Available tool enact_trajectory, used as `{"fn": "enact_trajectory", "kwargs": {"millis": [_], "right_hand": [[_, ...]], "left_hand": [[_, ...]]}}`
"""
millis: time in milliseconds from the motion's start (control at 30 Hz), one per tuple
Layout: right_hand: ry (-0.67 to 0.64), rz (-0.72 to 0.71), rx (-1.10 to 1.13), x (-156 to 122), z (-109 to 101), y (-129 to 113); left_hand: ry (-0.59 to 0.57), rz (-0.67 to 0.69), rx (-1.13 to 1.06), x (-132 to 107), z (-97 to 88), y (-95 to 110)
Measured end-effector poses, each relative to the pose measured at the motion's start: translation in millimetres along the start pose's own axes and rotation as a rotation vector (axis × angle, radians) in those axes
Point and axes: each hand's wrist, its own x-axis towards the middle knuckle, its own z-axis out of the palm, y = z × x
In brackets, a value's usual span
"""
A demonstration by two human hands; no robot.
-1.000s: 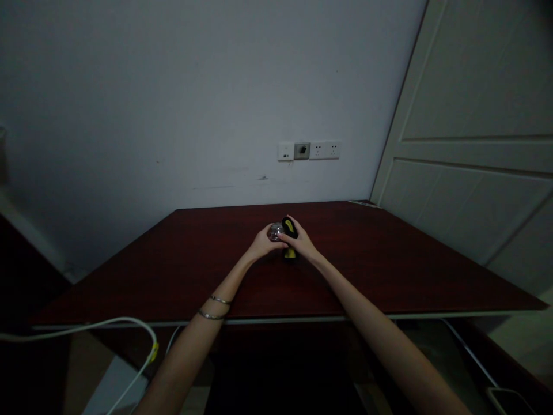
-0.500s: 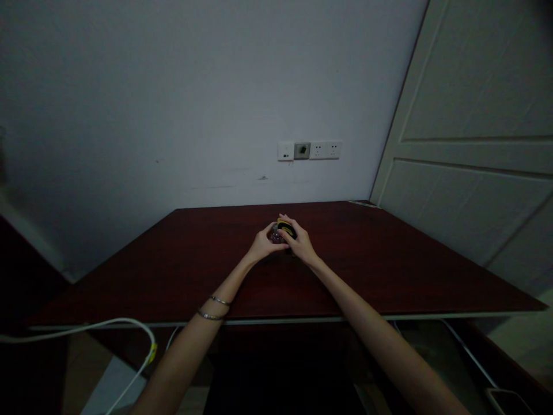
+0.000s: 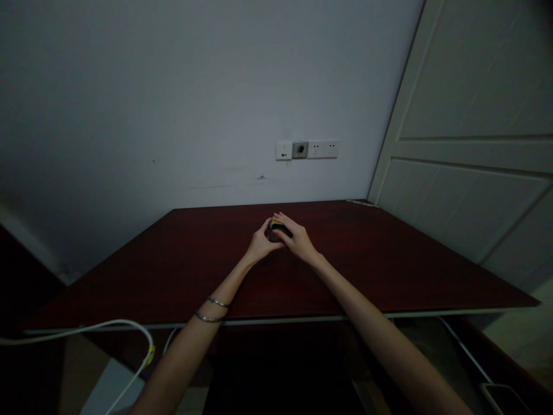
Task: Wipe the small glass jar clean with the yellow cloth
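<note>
Over the middle of the table, my two hands meet around small items. My right hand [image 3: 298, 237] is closed on a black and yellow tape measure [image 3: 282, 229], thumb on the near side and fingers over the top. My left hand [image 3: 260, 242] curls around a small clear, glassy container [image 3: 270, 235], with its thumb towards my right hand. Most of the container is hidden by the fingers and the tape measure, which overlaps it. Two metal bracelets [image 3: 210, 318] circle my left forearm.
The dark red table [image 3: 173, 265] reaches back to a grey wall with a row of sockets [image 3: 307, 150]. A white panelled door [image 3: 466, 190] stands to the right. A white cable [image 3: 116, 323] loops at the front left edge. A phone [image 3: 503, 399] lies low at the right.
My right hand has shifted slightly left, bringing the tape measure further over the clear container, which now shows less. My left hand keeps nearly the same place.
</note>
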Motion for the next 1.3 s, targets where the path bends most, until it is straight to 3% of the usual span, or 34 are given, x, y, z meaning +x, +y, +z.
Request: {"fn": "enact_trajectory", "kwargs": {"millis": [100, 333, 433, 567, 667, 933, 1167, 1300], "right_hand": [[-0.04, -0.004, -0.005, 2, -3, -1], [0.073, 0.187, 0.017, 13, -4, 14], [0.036, 0.093, -0.028, 8, -4, 7], [-0.166, -0.101, -0.067, 3, -9, -6], [-0.237, -0.125, -0.086, 6, -13, -6], [-0.013, 0.15, -0.102, 12, -8, 19], [-0.128, -0.048, -0.103, -5, -4, 4], [-0.058, 0.005, -0.066, 5, -3, 5]], "left_hand": [[0.007, -0.002, -0.026, -1, 0.8, 5], [-0.012, -0.012, -0.032, -2, 2.0, 10], [-0.012, -0.032, -0.043, -1, 1.8, 5], [-0.015, -0.016, -0.015, 1, 0.5, 1], [-0.016, 0.013, -0.004, 0, 0.2, 4], [-0.002, -0.037, 0.072, -3, 1.3, 10], [-0.046, 0.012, 0.174, -6, 4.2, 11], [0.008, -0.006, 0.186, -6, 4.3, 12]]}}
